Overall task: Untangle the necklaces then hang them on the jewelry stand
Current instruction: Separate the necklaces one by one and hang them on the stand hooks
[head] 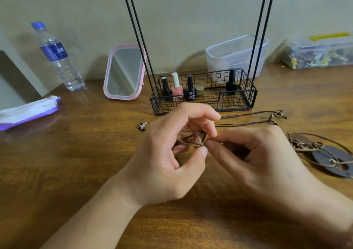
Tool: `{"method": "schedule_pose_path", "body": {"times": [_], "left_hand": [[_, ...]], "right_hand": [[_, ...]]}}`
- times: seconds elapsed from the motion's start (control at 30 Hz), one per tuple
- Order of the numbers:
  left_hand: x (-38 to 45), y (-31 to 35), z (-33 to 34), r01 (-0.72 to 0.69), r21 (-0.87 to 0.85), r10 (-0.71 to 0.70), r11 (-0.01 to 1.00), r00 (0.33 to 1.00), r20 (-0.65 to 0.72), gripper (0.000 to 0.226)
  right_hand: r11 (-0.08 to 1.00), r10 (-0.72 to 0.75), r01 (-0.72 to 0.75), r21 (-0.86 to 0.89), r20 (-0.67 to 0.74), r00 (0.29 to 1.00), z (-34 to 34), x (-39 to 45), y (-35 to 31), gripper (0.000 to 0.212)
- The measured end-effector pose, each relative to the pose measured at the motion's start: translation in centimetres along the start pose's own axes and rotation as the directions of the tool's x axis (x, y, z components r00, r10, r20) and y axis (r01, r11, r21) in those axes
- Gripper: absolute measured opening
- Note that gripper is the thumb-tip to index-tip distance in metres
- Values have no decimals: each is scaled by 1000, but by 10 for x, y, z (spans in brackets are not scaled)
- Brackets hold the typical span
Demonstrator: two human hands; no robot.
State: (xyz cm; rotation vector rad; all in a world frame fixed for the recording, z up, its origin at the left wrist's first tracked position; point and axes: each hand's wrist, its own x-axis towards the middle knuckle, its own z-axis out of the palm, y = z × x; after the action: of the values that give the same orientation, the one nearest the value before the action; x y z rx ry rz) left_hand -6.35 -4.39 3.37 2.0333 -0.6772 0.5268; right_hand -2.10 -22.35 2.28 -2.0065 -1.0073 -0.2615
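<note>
Hands are working one knot: left hand (166, 153) and right hand (254, 153) are each pinching the tangled brown cord necklaces (191, 139) between thumb and fingers. Loose cords are trailing rightward; the jewelry stand (204, 96) is standing just beyond.

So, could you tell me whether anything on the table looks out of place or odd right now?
Mostly the brown cord knot pinched between the left hand and right hand: it is still tangled. A small pendant lies loose on the table, apart from the jewelry stand.
</note>
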Motion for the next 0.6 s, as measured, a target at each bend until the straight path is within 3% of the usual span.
{"method": "schedule_pose_path", "body": {"times": [0.2,0.33,0.6], "left_hand": [[1,1,-1,-21,5,20,1000,1000,20,42],[0,2,-1,15,-98,-12,995,1000,21,42],[6,-2,-4,271,-448,-306,852,952,-6,34]], "right_hand": [[999,28,-27,24,-66,997,1,0,1,11],[998,37,-38,50,16,999,-1,2,0,13],[989,-13,14,149,-3,1000,-7,3,0,10]]}}
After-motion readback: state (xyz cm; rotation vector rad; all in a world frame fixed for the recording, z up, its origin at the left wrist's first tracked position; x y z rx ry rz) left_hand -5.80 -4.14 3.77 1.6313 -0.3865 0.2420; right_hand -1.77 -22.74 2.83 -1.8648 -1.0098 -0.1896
